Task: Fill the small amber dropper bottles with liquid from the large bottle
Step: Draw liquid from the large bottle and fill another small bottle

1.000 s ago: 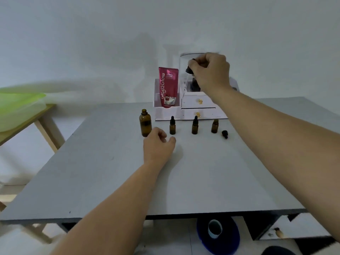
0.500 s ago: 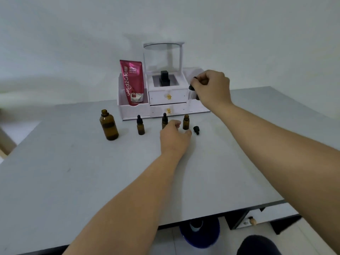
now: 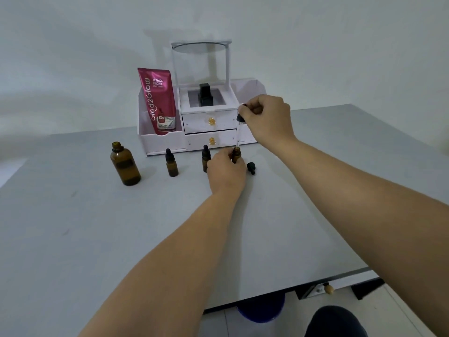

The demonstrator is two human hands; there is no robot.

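We're counting three small bottles here plus one big bottle (image 3: 125, 165), all sitting on the table (image 3: 97, 227). Our left hand (image 3: 226, 172) is closing around the third small bottle (image 3: 236, 154), the uncapped one, holding it upright on the table. Just left of that hand the second small bottle (image 3: 206, 159) is standing capped, and further left the first small bottle (image 3: 171, 164), also capped. The big one is standing open well off to the left. Our right hand (image 3: 266, 120) is pinching a dropper (image 3: 240, 125) above the open small bottle, glass tube pointing down toward its mouth. One loose cap (image 3: 251, 167) is lying just right of our left hand. Behind both hands there's an organizer (image 3: 209, 125) holding one pink tube (image 3: 158, 100).
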